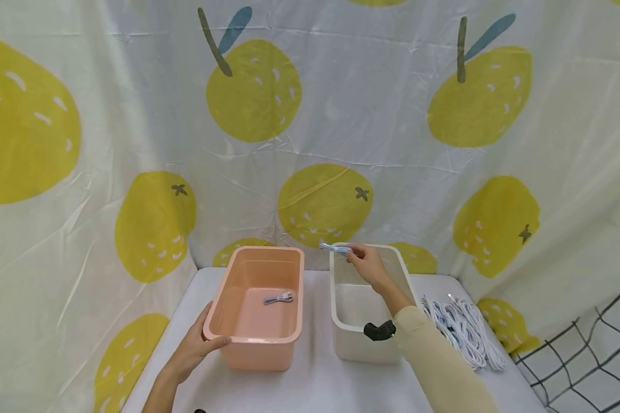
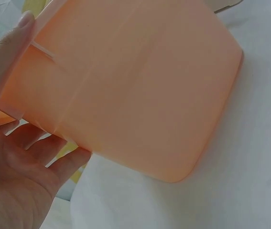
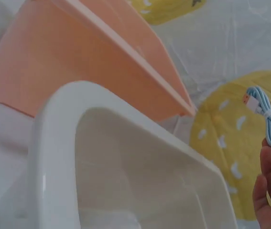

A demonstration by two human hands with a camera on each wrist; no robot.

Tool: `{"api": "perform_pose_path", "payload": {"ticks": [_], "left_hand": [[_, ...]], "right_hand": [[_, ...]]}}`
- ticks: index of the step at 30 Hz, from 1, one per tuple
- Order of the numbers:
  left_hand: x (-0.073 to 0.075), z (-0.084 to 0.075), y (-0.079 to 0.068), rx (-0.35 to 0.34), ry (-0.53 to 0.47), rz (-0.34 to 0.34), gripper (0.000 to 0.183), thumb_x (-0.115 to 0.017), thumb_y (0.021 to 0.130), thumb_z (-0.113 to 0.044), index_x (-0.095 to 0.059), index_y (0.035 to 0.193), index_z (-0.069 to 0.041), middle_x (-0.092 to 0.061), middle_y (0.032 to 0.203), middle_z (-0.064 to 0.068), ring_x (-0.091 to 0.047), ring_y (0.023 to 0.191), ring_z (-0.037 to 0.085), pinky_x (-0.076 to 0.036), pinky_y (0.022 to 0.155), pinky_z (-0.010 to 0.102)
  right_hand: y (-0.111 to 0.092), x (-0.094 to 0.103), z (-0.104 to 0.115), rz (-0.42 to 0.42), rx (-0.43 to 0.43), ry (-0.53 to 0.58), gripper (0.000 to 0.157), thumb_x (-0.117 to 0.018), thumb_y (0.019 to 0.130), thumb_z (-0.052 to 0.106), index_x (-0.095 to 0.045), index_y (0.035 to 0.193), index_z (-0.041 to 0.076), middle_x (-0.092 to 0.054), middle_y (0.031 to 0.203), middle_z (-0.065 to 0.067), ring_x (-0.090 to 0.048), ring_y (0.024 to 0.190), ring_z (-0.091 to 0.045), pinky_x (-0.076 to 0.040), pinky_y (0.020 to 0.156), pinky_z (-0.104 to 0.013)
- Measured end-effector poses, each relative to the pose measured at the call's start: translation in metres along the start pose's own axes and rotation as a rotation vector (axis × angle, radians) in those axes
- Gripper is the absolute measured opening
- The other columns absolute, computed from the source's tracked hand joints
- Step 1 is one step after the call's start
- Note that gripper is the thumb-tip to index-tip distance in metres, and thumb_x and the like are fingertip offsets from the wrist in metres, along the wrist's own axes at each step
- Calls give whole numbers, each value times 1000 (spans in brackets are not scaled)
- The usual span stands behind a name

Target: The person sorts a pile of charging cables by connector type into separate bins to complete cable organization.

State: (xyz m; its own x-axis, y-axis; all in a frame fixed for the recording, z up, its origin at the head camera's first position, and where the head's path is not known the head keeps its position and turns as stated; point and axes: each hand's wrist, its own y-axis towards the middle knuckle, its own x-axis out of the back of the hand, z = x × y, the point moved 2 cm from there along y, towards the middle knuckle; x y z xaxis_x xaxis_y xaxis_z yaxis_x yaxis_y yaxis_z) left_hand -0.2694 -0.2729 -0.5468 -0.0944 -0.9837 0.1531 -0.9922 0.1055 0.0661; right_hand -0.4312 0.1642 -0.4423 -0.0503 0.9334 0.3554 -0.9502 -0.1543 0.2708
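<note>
My left hand (image 1: pixel 192 348) grips the near left corner of a peach plastic bin (image 1: pixel 258 354), its thumb over the rim and its fingers along the outer wall. A small bundled USB cable (image 1: pixel 279 298) lies on that bin's floor. Above the far part of a cream-white bin (image 1: pixel 364 349), my right hand (image 1: pixel 370 268) pinches a coiled light-blue USB cable (image 3: pixel 270 121). Its plug, orange at the tip, points away from the fingers in the right wrist view. The inside of the cream-white bin is partly covered by my right forearm.
A pile of white cable bundles (image 1: pixel 460 330) lies to the right of the cream-white bin. Behind the white table (image 1: pixel 317 367) hangs a fruit-print curtain (image 1: pixel 336 137). A black wire grid (image 1: pixel 589 355) stands at the lower right.
</note>
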Motion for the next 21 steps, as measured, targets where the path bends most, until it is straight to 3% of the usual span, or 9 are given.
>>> {"api": "perform_pose_path", "payload": {"ticks": [6,15,21], "left_hand": [[-1,-1,0,-7,6,-4,106,-80,90,-11,-7,166,-9,-25,164,27,-42,139,42,-44,97,21],[-2,3,-1,1,0,-8,106,-81,90,-11,-8,166,-10,-25,164,25,-42,138,42,-45,96,21],[0,3,1,-5,-15,3,107,-81,90,-11,-6,167,-9,-23,165,26,-41,139,45,-45,97,21]], "right_hand": [[4,-26,1,33,-55,34,30,-61,105,11,-67,132,-3,-70,115,-19,-65,109,-42,-52,96,-52],[13,-57,4,77,-54,-40,29,-63,104,12,-68,130,-2,-69,114,-19,-69,98,-29,-55,86,-41],[20,-68,12,124,-34,-68,30,-63,105,15,-69,130,2,-70,112,-13,-69,102,-33,-55,82,-40]]}}
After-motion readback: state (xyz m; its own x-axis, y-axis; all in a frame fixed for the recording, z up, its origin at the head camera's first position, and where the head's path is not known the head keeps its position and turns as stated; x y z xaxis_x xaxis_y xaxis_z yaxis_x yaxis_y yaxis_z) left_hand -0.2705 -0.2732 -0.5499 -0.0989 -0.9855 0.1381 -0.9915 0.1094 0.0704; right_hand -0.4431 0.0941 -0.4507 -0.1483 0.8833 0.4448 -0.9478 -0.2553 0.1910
